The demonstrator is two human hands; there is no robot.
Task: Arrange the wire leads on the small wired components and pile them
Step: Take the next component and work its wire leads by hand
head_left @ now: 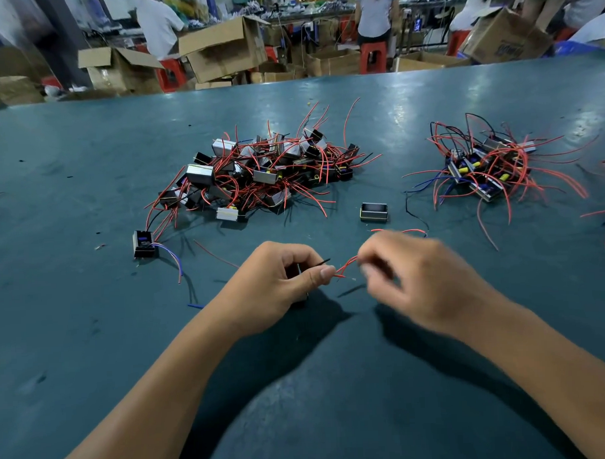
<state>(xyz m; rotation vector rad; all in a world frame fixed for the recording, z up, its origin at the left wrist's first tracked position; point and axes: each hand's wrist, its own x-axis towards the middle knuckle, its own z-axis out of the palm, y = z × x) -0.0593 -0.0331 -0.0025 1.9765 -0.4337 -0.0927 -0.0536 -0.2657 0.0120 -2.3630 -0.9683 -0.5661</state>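
Head view, lower centre: left hand [279, 285] curled around a small dark component [293, 271], thumb pinching its red leads [345, 266]; black lead [321, 262] jutting up right. Right hand [419, 280] blurred, fingers bent toward the red leads, grasp cannot be told. Centre: large pile [258, 172] of wired components on teal table [92, 339]. Right: smaller pile [487, 171]. Between piles: lone black component [373, 211]. Left: single component [144, 243] with blue and red leads.

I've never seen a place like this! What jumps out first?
Two hands, left hand and right hand, pull red wires between them near the middle. Behind them, a big tangled pile sits on the green table, with a smaller pile to the right.
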